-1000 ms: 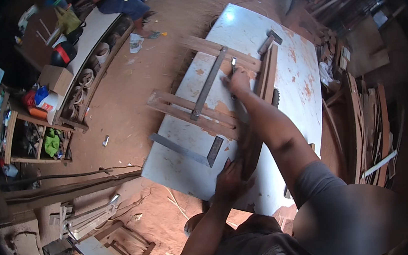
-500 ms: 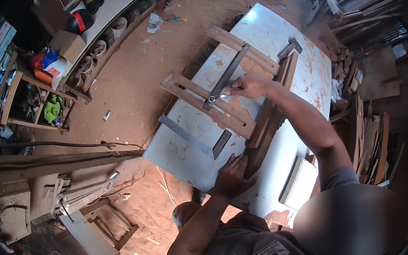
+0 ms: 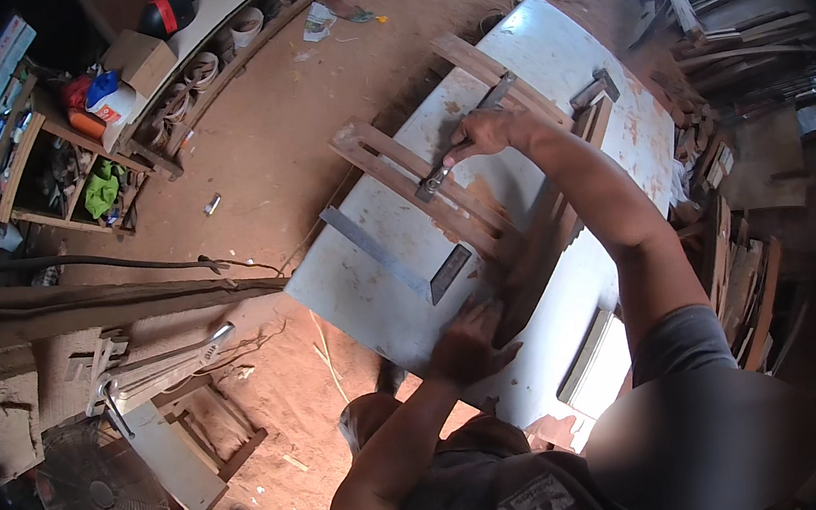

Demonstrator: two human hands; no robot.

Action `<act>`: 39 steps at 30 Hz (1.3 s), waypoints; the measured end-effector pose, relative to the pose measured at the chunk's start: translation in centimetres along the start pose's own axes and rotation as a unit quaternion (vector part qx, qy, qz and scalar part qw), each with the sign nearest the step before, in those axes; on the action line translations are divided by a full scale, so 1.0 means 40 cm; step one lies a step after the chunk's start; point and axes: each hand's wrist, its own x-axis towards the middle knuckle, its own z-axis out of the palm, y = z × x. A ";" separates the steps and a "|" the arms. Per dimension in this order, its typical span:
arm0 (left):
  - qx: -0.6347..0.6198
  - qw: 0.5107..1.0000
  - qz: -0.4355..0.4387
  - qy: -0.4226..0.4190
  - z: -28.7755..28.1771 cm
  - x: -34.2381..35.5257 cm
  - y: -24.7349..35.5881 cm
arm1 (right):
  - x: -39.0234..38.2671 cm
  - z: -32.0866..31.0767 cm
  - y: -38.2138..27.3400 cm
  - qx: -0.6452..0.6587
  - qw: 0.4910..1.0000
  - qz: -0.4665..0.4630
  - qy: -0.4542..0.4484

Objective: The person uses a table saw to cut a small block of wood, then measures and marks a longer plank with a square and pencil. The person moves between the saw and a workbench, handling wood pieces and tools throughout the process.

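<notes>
My right hand [image 3: 487,133] is closed round what looks like a small metal wrench, mostly hidden by the fingers. It is over a flat dark metal bar [image 3: 432,187] that lies across two slotted wooden pieces, the nearer slotted piece [image 3: 399,177] and the farther slotted piece [image 3: 477,61]. My left hand [image 3: 467,347] lies with fingers stretched out and thumb apart at the near end of a long dark wooden rail [image 3: 541,275]. Left of that rail, a try square [image 3: 379,248] rests flat on the worn white tabletop [image 3: 333,299].
A dark metal-and-wood piece [image 3: 594,91] sits by the rail's far end. Stacked timber [image 3: 734,288] stands at right. On the left are a shelf unit [image 3: 68,183], a wooden beam [image 3: 132,305] and a fan [image 3: 103,496]. A person's foot [image 3: 345,10] shows far off.
My right hand has swung from the right side of the metal bar to over it, hiding the wrench's ring end. The left hand stays by the rail. The view has shifted slightly.
</notes>
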 end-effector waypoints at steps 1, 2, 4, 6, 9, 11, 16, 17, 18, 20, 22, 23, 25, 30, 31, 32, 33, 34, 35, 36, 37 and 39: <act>-0.009 1.000 -0.007 -0.010 -0.001 0.000 -0.001 | -0.006 0.004 0.000 0.015 1.000 0.005 0.000; -0.018 1.000 -0.015 -0.021 -0.002 0.000 -0.002 | -0.012 0.011 -0.002 0.031 0.999 0.011 0.001; -0.018 0.999 -0.009 -0.025 0.007 -0.004 -0.006 | -0.031 0.020 0.005 0.058 0.998 0.030 -0.013; -0.022 0.999 -0.002 -0.023 0.014 -0.004 0.001 | -0.046 0.027 0.012 0.081 0.994 0.056 -0.039; -0.018 1.000 0.007 -0.007 -0.006 0.010 0.002 | -0.111 0.116 -0.037 0.185 0.977 0.096 0.041; -0.012 1.000 0.011 -0.001 -0.014 0.011 0.002 | -0.171 0.210 -0.103 0.248 0.947 0.134 0.152; -0.011 1.000 0.016 0.022 -0.019 0.012 0.008 | -0.293 0.288 -0.286 0.246 0.931 -0.037 0.266; -0.005 0.999 0.023 0.035 -0.020 0.012 0.009 | -0.302 0.270 -0.322 0.228 0.935 -0.070 0.263; -0.008 1.000 0.016 0.025 -0.018 0.011 0.008 | -0.302 0.250 -0.356 0.214 0.948 -0.063 0.229; -0.014 1.000 0.006 0.001 -0.011 0.010 0.010 | -0.255 0.262 -0.379 0.179 0.970 -0.091 0.137; -0.019 1.000 0.002 0.000 -0.006 0.007 0.003 | -0.199 0.219 -0.440 0.026 0.995 -0.060 0.074; -0.021 1.000 -0.001 0.001 -0.004 0.005 -0.001 | -0.167 0.199 -0.465 -0.051 0.997 -0.045 0.042; -0.014 1.000 0.006 0.006 0.002 0.005 0.000 | -0.062 0.214 -0.427 -0.156 0.966 -0.111 0.176; -0.002 1.000 -0.011 0.001 -0.009 -0.003 0.006 | 0.097 0.033 -0.390 -0.054 0.939 -0.039 0.339; -0.005 1.000 -0.009 0.000 -0.013 -0.003 0.007 | 0.120 0.029 -0.353 -0.121 0.913 -0.050 0.387; -0.009 1.000 -0.006 0.000 -0.016 -0.003 0.007 | 0.138 0.027 -0.313 -0.169 0.896 -0.076 0.404; -0.011 1.000 -0.005 -0.004 -0.016 -0.002 0.009 | 0.151 0.025 -0.266 -0.217 0.875 -0.096 0.421; -0.011 1.000 -0.005 -0.006 -0.015 -0.001 0.011 | 0.158 0.024 -0.217 -0.245 0.869 -0.134 0.409; -0.011 1.000 -0.005 -0.007 -0.016 -0.002 0.012 | 0.157 0.022 -0.184 -0.272 0.860 -0.173 0.395; -0.006 1.000 -0.003 -0.004 -0.014 -0.004 0.009 | 0.146 0.012 -0.167 -0.287 0.868 -0.166 0.370; 0.001 1.000 0.000 -0.001 -0.013 -0.004 0.001 | 0.133 -0.002 -0.155 -0.302 0.874 -0.159 0.346; 0.005 1.000 0.006 0.000 -0.015 -0.007 -0.005 | 0.092 -0.012 -0.127 -0.312 0.901 -0.109 0.281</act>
